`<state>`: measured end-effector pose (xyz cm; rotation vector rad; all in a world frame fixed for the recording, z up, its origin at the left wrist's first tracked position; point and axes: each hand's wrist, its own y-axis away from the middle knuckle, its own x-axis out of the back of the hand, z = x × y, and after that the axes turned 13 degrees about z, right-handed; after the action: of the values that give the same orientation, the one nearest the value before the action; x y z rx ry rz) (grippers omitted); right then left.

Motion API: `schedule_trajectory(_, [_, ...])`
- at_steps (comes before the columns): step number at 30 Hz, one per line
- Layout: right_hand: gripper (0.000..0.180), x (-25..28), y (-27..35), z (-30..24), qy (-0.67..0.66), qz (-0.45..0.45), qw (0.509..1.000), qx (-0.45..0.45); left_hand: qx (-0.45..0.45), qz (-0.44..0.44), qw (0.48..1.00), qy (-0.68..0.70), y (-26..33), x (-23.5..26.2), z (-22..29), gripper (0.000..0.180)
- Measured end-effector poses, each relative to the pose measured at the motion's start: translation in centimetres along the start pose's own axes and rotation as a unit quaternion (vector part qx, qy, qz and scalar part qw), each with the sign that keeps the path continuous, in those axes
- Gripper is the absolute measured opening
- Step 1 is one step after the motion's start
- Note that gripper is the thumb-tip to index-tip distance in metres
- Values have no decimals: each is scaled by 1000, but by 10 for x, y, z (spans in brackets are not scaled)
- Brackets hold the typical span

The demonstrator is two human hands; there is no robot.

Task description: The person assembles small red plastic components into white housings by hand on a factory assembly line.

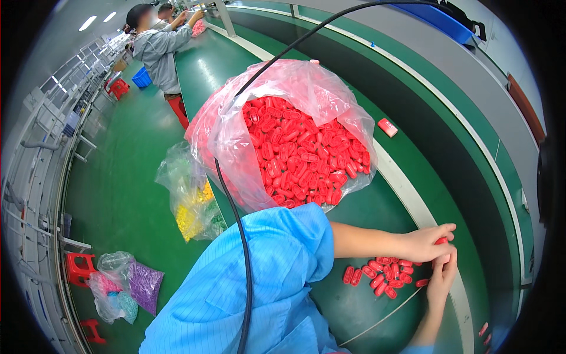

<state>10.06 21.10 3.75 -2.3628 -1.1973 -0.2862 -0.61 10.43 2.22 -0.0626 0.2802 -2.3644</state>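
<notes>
Red piece [441,241], right of frame, long axis unclear, sits clamped in left hand [423,244], the nearer, right hand [442,278] touching from below, grip indiscernible.

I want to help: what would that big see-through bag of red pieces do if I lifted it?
The clear bag would probably flop, since its thin plastic is crumpled. It's likely heavy, holding so many red pieces. Some might spill, because its mouth gapes open.

Bright blue garment [218,307], fine dark pinstripes, loose left sleeve [303,236], black cable [248,283] in front, right sleeve [420,350] seemingly matching
</notes>
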Motion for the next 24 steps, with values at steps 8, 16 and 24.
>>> schedule_trajectory(8, [22,-3,6,-5,77,-3,993,85,-31,35,999,7,8,0,18,60])
schedule_trajectory(16, [17,2,-4,1,15,-28,997,-77,100,-54,988,108,-8,0,-4,63])
schedule_trajectory(24, [23,19,-13,14,-187,-57,953,-230,210,-20,966,149,-26,24,7,37])
